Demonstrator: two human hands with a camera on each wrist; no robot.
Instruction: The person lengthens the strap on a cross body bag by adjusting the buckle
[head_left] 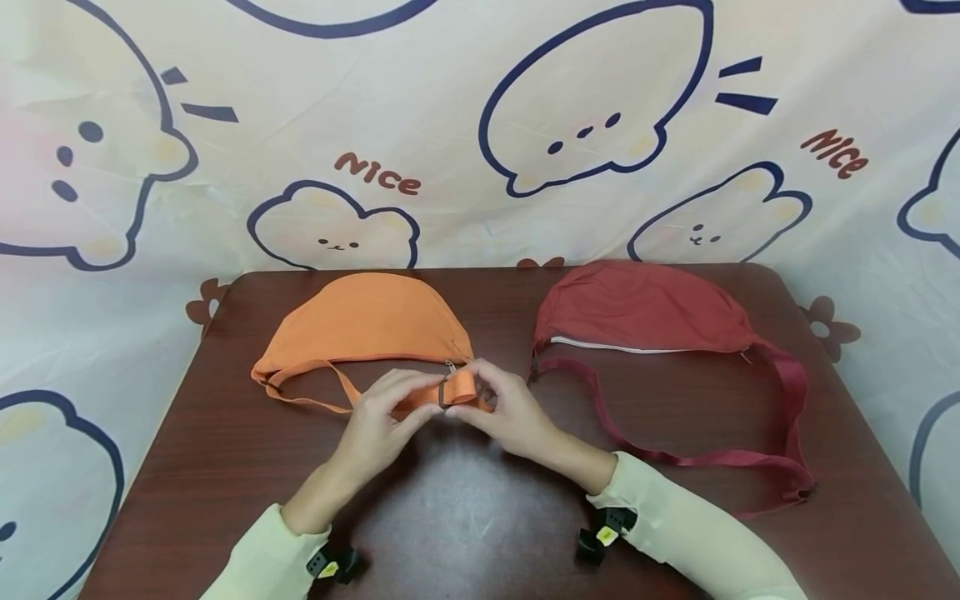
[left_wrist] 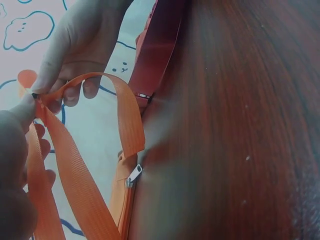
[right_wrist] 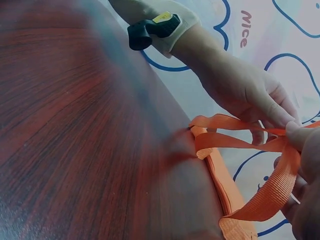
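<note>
An orange waist bag (head_left: 367, 321) lies at the left of the table, its strap (head_left: 341, 383) raised at the front. With thumb and fingers my left hand (head_left: 382, 421) pinches this strap beside a dark slide buckle (head_left: 443, 392). Just right of the buckle, my right hand (head_left: 517, 412) grips a folded loop of the same strap (head_left: 462, 387). Both thumbs nearly meet below the buckle. In the left wrist view the strap (left_wrist: 75, 175) hangs in bands from the fingers, near the bag's zipper pull (left_wrist: 135, 172). Part of the buckle is hidden by the fingertips.
A red waist bag (head_left: 645, 308) with a white zipper lies at the back right. Its strap (head_left: 690, 458) curves forward along the table's right side. Behind the dark wooden table (head_left: 225, 467) hangs a printed cloth (head_left: 450, 100). Each sleeve carries a black wrist camera (head_left: 606, 533).
</note>
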